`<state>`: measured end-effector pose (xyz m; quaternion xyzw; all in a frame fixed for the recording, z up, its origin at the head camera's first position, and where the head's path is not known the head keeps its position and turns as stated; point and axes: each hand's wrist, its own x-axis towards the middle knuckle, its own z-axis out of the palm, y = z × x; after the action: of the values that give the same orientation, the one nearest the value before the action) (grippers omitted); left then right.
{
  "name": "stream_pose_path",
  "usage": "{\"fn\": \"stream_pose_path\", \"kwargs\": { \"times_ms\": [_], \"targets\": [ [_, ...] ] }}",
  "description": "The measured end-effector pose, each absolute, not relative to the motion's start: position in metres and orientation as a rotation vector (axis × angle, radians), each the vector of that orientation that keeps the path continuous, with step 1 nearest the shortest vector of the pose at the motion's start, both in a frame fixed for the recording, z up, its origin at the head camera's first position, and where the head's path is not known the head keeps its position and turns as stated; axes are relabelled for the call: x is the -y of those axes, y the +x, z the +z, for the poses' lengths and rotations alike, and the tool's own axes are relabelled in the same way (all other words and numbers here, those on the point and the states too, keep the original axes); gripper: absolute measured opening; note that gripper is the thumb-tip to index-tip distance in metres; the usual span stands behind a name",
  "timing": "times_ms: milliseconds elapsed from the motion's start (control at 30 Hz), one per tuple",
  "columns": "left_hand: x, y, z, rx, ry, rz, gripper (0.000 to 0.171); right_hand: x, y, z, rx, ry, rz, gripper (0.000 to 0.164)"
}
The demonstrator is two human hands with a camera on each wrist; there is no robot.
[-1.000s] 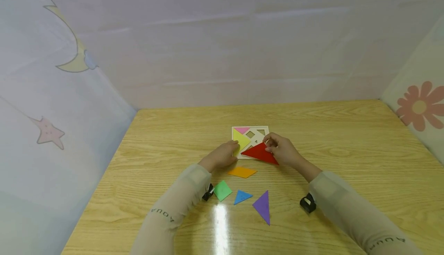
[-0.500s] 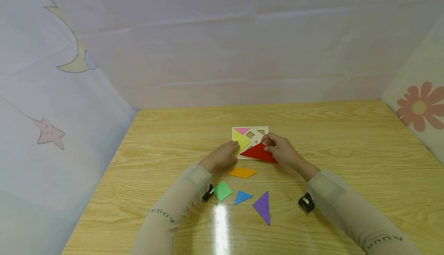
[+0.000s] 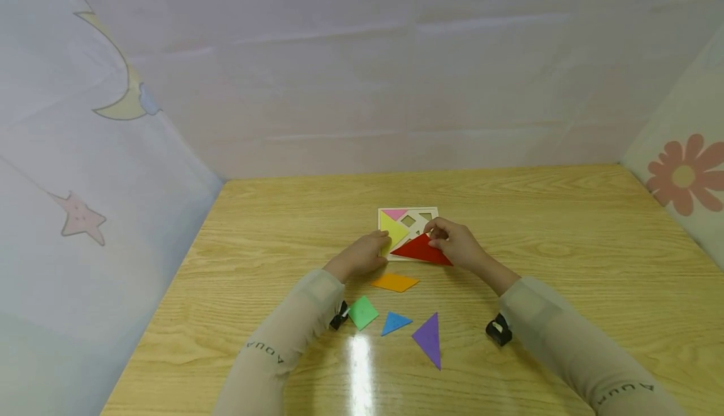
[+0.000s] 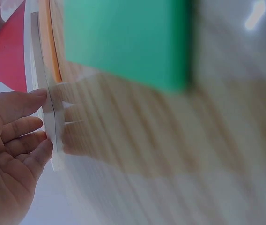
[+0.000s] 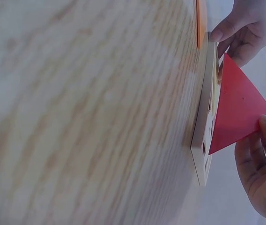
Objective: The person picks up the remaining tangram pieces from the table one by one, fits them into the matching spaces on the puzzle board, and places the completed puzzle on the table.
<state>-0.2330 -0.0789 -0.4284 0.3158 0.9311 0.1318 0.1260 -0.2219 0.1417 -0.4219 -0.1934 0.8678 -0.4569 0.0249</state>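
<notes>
A pale tangram board point(image 3: 430, 211) lies on the table with a yellow triangle point(image 3: 393, 226) and a pink triangle point(image 3: 394, 213) in its recesses. My left hand point(image 3: 364, 254) holds the board by its near left corner, thumb at the near edge and fingertips along the left side. Between thumb and fingers, my right hand point(image 3: 459, 246) pinches a large red triangle point(image 3: 421, 250) by its upper edge. The red piece tilts over the board's near right part; in the right wrist view its lower edge point(image 5: 217, 117) comes right down at the board.
Nearer on the table point(image 3: 271, 227) lie an orange parallelogram point(image 3: 396, 282), a green square point(image 3: 363, 313), a blue triangle point(image 3: 396, 323) and a purple triangle point(image 3: 429, 339). Black wrist devices point(image 3: 499, 330) hang under both sleeves. Printed cloth walls point(image 3: 362, 89) stand behind and at both sides.
My right hand has shifted slightly left with the red triangle, whose near corner sits a little higher in view. The left hand and the loose pieces stay in place.
</notes>
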Motion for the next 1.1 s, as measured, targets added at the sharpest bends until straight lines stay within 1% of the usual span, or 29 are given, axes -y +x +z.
{"fn": "stream_pose_path", "kwargs": {
  "times_ms": [333,867,1100],
  "targets": [
    [0.079,-0.2308,-0.4265,-2.698,0.886,0.396,0.042,-0.1395,-0.2208,-0.4188,-2.703,-0.628,-1.389,0.018],
    [0.0778,-0.2306,-0.4252,-2.707,0.899,0.386,0.041,-0.1378,-0.2222,-0.4175,-2.711,-0.668,-1.379,0.018],
    [0.0776,-0.2316,-0.4261,-2.71,0.926,0.392,0.03,-0.1368,-0.2225,-0.4179,-2.713,-0.674,-1.375,0.019]
  ]
}}
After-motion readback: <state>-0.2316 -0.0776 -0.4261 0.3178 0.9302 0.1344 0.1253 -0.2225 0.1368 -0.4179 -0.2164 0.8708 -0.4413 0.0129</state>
